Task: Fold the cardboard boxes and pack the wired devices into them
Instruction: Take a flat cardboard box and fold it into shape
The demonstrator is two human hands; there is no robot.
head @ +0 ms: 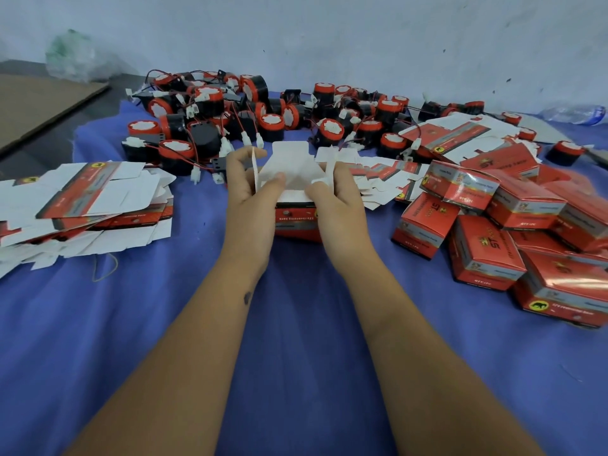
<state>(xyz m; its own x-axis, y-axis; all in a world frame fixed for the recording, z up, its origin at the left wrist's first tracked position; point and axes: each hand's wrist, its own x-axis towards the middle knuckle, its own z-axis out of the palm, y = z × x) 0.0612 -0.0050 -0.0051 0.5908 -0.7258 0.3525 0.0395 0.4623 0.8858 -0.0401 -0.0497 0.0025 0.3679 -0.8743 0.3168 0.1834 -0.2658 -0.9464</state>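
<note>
While both hands, left hand (247, 189) and right hand (335, 195), are pinching box (297, 222) at centre of blue cloth (296, 324), thumbs are pressing white flaps (289, 166) inward; uneven pressure is risking creased flap, box popping open.

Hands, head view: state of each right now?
Left hand: grips the half-folded red-and-white cardboard box, thumb pressing a white flap.
Right hand: grips the same box, thumb on the flap.
</note>
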